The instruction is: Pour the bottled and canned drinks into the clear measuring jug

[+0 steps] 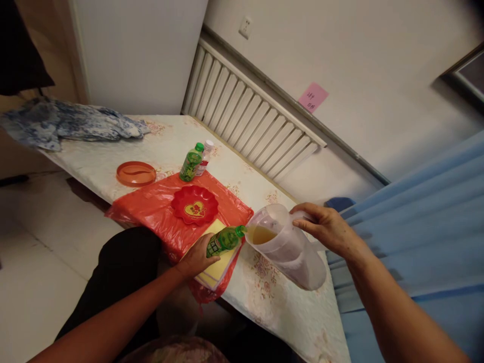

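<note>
My left hand (197, 256) is wrapped round a green-labelled drink bottle (223, 241), which leans with its uncapped mouth to the right. A translucent plastic pitcher (298, 259) is tilted over the table, its rim close to the bottle's mouth. Yellowish liquid (261, 234) lies near the pitcher's rim; whether the bottle and rim touch I cannot tell. My right hand (327, 225) grips the pitcher by its handle. Under the bottle are a folded yellow cloth (212, 276) and a red plastic bag (151, 209) spread on the table.
On the bag sits a red scalloped plate (194, 204). Behind it stand a green-capped bottle (191, 162) and a white-capped bottle (204, 159). An orange round dish (136, 174) and blue-white fabric (94, 121) lie left on the flowered tablecloth (264, 275). A radiator (245, 106) lines the wall; a blue curtain (423, 242) hangs right.
</note>
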`<action>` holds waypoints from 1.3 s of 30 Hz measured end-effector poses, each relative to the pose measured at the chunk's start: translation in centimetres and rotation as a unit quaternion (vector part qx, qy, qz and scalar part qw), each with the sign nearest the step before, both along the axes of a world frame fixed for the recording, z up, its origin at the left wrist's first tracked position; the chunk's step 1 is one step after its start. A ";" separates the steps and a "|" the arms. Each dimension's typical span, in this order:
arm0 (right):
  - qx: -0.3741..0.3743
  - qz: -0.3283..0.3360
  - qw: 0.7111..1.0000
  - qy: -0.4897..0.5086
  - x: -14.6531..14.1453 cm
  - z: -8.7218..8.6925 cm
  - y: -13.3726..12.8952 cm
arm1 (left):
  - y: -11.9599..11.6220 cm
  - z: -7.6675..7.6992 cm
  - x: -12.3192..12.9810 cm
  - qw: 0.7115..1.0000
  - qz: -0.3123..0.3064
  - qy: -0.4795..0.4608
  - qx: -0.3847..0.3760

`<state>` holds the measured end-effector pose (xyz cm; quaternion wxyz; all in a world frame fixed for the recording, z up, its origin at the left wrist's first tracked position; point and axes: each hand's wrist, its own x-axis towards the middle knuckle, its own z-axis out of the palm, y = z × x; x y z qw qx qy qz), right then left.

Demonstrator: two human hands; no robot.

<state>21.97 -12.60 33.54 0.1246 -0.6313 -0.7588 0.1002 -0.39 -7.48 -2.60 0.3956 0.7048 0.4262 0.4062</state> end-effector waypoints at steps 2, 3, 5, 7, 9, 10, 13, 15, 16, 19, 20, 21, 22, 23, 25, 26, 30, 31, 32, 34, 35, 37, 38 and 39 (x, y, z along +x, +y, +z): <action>0.001 0.000 1.000 0.000 0.0 0.0 0.0 | 0.0 0.0 0.0 1.000 -0.001 -0.003 0.001; 0.002 0.002 1.000 0.000 0.0 0.0 0.0 | 0.0 0.0 0.0 1.000 -0.001 -0.003 -0.001; 0.001 0.004 1.000 0.001 0.1 0.0 0.1 | 0.1 0.0 0.1 1.000 0.000 -0.004 -0.003; 0.001 0.004 1.000 -0.001 0.2 0.1 0.1 | 0.1 -0.1 0.1 1.000 0.002 -0.007 -0.004; 0.001 0.001 1.000 -0.007 0.2 0.1 0.1 | 0.1 -0.3 0.1 1.000 0.007 -0.011 -0.003; 0.002 -0.001 1.000 -0.009 0.2 0.1 0.1 | 0.1 -0.3 0.1 1.000 0.009 -0.013 -0.002; 0.002 -0.001 1.000 -0.007 0.1 0.2 0.1 | 0.1 -0.2 0.1 1.000 0.004 -0.015 0.000; 0.004 0.000 1.000 -0.001 0.0 0.2 0.0 | 0.0 -0.1 0.0 1.000 0.000 -0.014 0.000; 0.006 0.000 1.000 0.002 -0.1 0.2 0.0 | 0.0 0.0 0.0 1.000 0.000 -0.014 -0.002; 0.010 0.003 1.000 0.004 -0.1 0.2 0.1 | 0.0 0.3 0.0 1.000 0.002 -0.017 -0.006; 0.010 0.005 1.000 0.004 -0.1 0.2 0.1 | 0.0 0.4 0.0 1.000 0.002 -0.017 -0.006; 0.010 0.006 1.000 0.004 -0.1 0.2 0.1 | 0.0 0.4 0.0 1.000 0.002 -0.017 -0.007; 0.010 0.006 1.000 0.005 0.0 0.2 0.1 | -0.1 0.4 0.0 1.000 0.002 -0.017 -0.007; 0.011 0.006 1.000 0.006 0.0 0.2 0.1 | -0.1 0.4 0.0 1.000 0.001 -0.016 -0.006; 0.010 0.004 1.000 0.005 0.0 0.2 0.1 | 0.0 0.3 0.0 1.000 -0.001 -0.018 -0.003; 0.008 0.004 1.000 0.005 0.0 0.2 0.1 | 0.0 0.3 0.0 1.000 -0.002 -0.018 -0.002; 0.003 0.003 1.000 0.007 -0.2 0.3 0.2 | 0.0 0.0 0.0 1.000 -0.001 -0.014 -0.002; 0.003 0.004 1.000 0.007 -0.2 0.3 0.2 | 0.1 -0.1 0.0 1.000 -0.001 -0.012 -0.002; 0.003 0.004 1.000 0.006 -0.2 0.4 0.2 | 0.1 -0.2 0.0 1.000 0.000 -0.011 -0.001; 0.003 0.004 1.000 0.003 -0.3 0.4 0.2 | 0.1 -0.2 0.0 1.000 0.000 -0.011 0.000; 0.002 0.004 1.000 0.002 -0.3 0.4 0.2 | 0.1 -0.2 0.0 1.000 0.000 -0.013 -0.001; 0.001 0.003 1.000 0.003 -0.2 0.3 0.2 | 0.1 -0.2 -0.1 1.000 -0.002 -0.015 -0.004; 0.000 0.003 1.000 0.003 -0.2 0.3 0.2 | 0.1 -0.1 -0.1 1.000 -0.003 -0.017 -0.005; -0.001 0.002 1.000 0.004 -0.2 0.3 0.2 | 0.1 -0.1 -0.1 1.000 -0.003 -0.018 -0.005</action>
